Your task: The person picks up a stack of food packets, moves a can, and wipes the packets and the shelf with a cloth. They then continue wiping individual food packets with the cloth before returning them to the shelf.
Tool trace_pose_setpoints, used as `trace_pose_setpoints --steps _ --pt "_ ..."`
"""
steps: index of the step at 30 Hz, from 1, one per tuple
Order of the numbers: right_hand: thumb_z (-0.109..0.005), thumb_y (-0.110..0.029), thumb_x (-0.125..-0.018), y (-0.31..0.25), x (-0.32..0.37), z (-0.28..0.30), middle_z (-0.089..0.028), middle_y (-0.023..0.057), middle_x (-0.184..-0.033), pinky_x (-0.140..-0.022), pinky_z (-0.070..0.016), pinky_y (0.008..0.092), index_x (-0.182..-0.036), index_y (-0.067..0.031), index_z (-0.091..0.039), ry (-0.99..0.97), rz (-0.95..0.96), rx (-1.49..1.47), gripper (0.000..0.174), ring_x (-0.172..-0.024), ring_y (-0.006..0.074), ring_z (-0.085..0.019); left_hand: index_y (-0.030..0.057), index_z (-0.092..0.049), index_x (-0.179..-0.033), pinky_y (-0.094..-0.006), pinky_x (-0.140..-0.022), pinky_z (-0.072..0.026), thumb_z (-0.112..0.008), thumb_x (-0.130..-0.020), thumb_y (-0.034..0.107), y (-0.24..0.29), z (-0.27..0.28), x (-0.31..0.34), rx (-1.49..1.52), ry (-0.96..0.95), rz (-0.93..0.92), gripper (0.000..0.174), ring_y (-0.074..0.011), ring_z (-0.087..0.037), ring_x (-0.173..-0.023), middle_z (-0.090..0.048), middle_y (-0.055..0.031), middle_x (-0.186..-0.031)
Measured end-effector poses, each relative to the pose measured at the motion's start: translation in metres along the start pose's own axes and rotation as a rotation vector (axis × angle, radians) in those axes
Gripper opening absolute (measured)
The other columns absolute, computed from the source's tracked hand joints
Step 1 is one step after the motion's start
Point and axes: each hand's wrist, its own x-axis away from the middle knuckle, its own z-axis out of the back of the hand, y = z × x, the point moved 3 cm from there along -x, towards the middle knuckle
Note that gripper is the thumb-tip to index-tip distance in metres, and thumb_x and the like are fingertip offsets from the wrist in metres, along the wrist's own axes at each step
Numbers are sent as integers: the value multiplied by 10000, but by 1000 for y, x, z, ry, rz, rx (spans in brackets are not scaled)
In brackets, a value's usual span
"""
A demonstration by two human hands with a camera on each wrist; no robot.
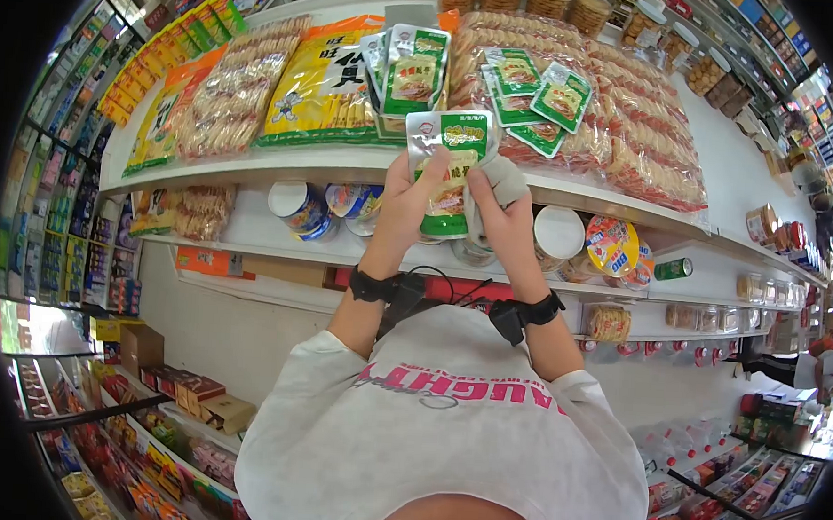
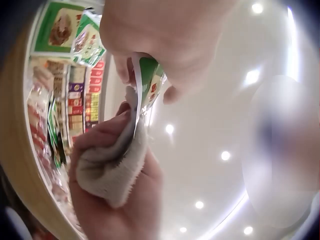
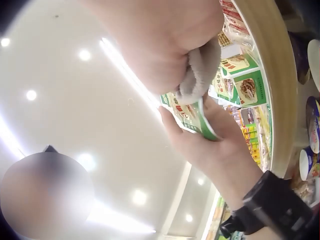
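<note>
In the head view my left hand (image 1: 408, 201) grips a green-and-white foil snack packet (image 1: 453, 135) by its left side, the thumb over its printed front. My right hand (image 1: 505, 225) holds a bunched pale grey cloth (image 1: 505, 182) against the packet's right side. The left wrist view shows the packet (image 2: 148, 80) edge-on below the left hand (image 2: 160, 35), with the cloth (image 2: 112, 172) folded in the right hand. From the right wrist, the cloth (image 3: 192, 82) wraps over the packet's edge.
Similar packets lie stacked on the shelf top, one pile (image 1: 417, 67) behind the held packet and another (image 1: 533, 97) to its right. Large yellow cracker bags (image 1: 322, 86) and clear-wrapped crackers (image 1: 645, 131) surround them. Tubs (image 1: 559, 235) stand on the shelf below.
</note>
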Motion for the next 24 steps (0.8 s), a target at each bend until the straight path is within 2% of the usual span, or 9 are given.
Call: trace_pose_setpoints --steps 5,7,9,10,13,15,18,21,24 --pt "-639 -216 -993 7 1 18 -673 -13 -878 -702 -481 264 -1089 11 -667 293 -162 -12 249 -740 70 -588 15 -581 -1257 -319 -876 -547 -573 -1027 216 5 20 12 270 23 80 306 -168 -675 -1013 -678 -93 -1166" --pt "-558 -166 -1006 5 4 2 -637 124 -1223 -981 -442 373 -1325 11 -549 223 43 267 365 -1120 208 -589 22 -547 -1306 -339 -953 -510 -520 -1049 287 -17 25 16 299 14 118 371 -181 -637 -1104 -637 -96 -1251" --pt "-510 -140 -1009 -20 22 -57 -533 197 -1425 -1133 -338 425 -1427 9 -460 19 514 618 447 -1359 282 -473 28 -505 -1357 -351 -1017 -470 -463 -1065 362 -30 18 28 340 0 147 446 -190 -592 -1187 -591 -93 -1326" --pt "-487 -107 -987 -6 28 -60 -344 232 -1570 -1221 -149 420 -1486 22 -372 -101 400 464 527 -1517 326 -208 30 -479 -1383 -353 -1042 -448 -432 -1070 401 -27 10 35 359 -22 158 488 -191 -565 -1223 -567 -88 -1358" --pt "-509 -137 -981 -1 -5 -47 -417 229 -1519 -1180 -256 425 -1466 24 -399 -153 328 345 522 -1447 340 -346 40 -421 -1434 -347 -1074 -419 -367 -1070 490 -41 1 43 228 -56 118 581 -188 -525 -1272 -526 -67 -1405" --pt "-514 -145 -976 13 2 -42 -494 221 -1448 -1110 -348 438 -1421 11 -456 -128 -8 330 475 -1348 334 -456 52 -411 -1444 -345 -1084 -412 -340 -1061 541 -42 4 63 205 -18 142 626 -189 -521 -1278 -529 -59 -1397" --pt "-527 -116 -942 -2 16 -77 -571 200 -1366 -1112 -356 460 -1347 -10 -523 -197 343 496 419 -1300 343 -510 73 -443 -1418 -358 -1093 -423 -305 -1025 645 -23 23 40 498 54 284 707 -197 -557 -1248 -573 -66 -1339" --pt "-544 -123 -931 -12 19 -92 -609 177 -1300 -1169 -308 486 -1274 -18 -580 -310 477 682 361 -1269 372 -538 69 -472 -1376 -319 -937 -524 -353 -1016 649 -8 33 44 554 96 306 693 -154 -633 -1097 -611 -75 -1272" --pt "-572 -198 -973 13 -15 -73 -638 163 -1249 -1137 -359 452 -1257 -18 -599 -157 427 733 337 -1214 326 -585 33 -487 -1359 -278 -896 -517 -394 -1049 546 -30 44 54 164 -124 284 607 -115 -616 -1076 -619 -65 -1234"
